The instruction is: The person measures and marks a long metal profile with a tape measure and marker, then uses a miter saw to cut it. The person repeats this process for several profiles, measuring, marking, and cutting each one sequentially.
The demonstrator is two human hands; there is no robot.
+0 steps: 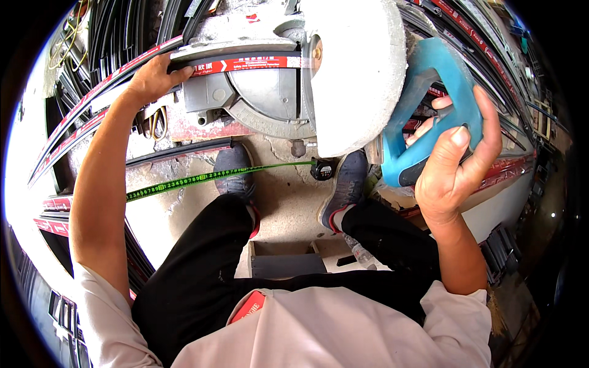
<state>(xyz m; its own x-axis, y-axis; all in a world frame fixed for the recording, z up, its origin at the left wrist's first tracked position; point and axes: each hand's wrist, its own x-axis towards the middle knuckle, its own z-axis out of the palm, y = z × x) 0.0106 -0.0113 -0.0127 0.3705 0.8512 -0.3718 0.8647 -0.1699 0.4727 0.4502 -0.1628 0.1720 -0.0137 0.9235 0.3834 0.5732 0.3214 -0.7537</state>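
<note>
My left hand [150, 80] is closed on a long dark profile strip [264, 62] with red printed film, its thumb pressing the strip near the fence of a mitre saw [264, 98]. The strip runs across the saw table to a large pale round blade guard [359, 80], which hides the blade and the strip's right end. On the right, my right hand [454, 162] is wrapped around the saw's blue loop handle [405, 132], fingers through the opening and thumb on the near side.
A tape measure [323, 168] lies on the floor between my shoes, its green blade [190, 180] drawn out leftward. Bundles of dark profiles [126, 34] fill the back left; more red-filmed strips [472, 37] lie at right. A grey box [288, 265] sits between my legs.
</note>
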